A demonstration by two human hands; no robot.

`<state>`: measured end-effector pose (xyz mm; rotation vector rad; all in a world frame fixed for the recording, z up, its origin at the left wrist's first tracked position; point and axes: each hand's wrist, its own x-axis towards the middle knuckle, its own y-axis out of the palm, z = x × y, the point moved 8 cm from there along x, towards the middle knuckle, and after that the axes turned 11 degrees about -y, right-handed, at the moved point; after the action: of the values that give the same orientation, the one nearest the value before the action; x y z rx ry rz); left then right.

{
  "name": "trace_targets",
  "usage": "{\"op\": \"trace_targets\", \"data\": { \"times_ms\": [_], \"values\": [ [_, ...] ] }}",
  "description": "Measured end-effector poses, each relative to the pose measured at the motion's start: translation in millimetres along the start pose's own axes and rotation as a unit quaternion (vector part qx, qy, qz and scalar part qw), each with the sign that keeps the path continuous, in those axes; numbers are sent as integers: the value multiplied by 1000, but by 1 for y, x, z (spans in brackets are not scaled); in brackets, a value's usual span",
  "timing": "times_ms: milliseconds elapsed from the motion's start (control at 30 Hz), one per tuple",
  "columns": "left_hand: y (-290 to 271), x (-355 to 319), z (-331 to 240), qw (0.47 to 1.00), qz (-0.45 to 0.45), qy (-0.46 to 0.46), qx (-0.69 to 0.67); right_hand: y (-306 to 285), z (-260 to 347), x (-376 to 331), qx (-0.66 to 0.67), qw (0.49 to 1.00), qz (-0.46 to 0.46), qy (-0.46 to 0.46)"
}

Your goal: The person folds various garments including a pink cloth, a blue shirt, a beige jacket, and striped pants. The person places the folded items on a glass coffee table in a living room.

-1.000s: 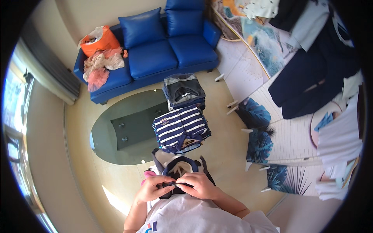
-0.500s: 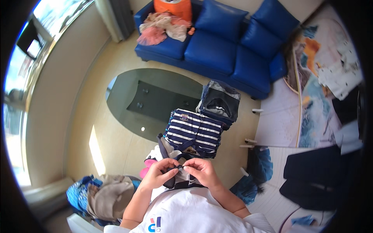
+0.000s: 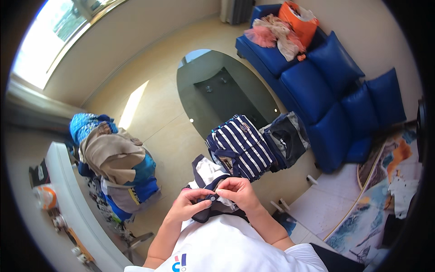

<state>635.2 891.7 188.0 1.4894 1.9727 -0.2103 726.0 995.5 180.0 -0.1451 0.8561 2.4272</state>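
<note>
Close against the chest in the head view, held up between both hands: a dark navy garment (image 3: 206, 179) with a white lining, bunched, upper part reaching away toward the glass table (image 3: 217, 90). Left hand (image 3: 190, 204) clenched on the near fold, thumb pressing beside a small round fastener, probably a snap or button, though too small to tell for sure. Right hand (image 3: 240, 190) pinching the facing edge, fingertips touching the left hand's. Long axis of the garment running away from the body, slightly leftward; both hands at its near end, neither clearly nearer.

Just beyond, on the near end of the table: a folded navy-and-white striped shirt (image 3: 240, 147), and touching it on the right a folded dark grey garment (image 3: 285, 138). Behind, a blue sofa (image 3: 326, 86) with an orange bag (image 3: 299, 18) and pink clothes. To the left, a heap of beige and blue clothing (image 3: 118, 167) beside a white ledge (image 3: 68, 199).

Against the frame half a second back: same two-handed grip, same spot at the chest; head turned, so table and sofa sit further right and the heap shows more fully.
</note>
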Motion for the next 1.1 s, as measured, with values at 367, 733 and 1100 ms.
{"op": "trace_targets", "data": {
  "times_ms": [367,733,1100],
  "values": [
    [-11,-132,90,988,-135,74,-24,93,-87,-68,-105,959,237,114],
    [33,-152,132,966,-200,97,129,75,-76,-161,-374,915,122,-93],
    [53,-158,116,907,-319,175,213,68,-79,-147,-518,824,177,-145]
  ]
}}
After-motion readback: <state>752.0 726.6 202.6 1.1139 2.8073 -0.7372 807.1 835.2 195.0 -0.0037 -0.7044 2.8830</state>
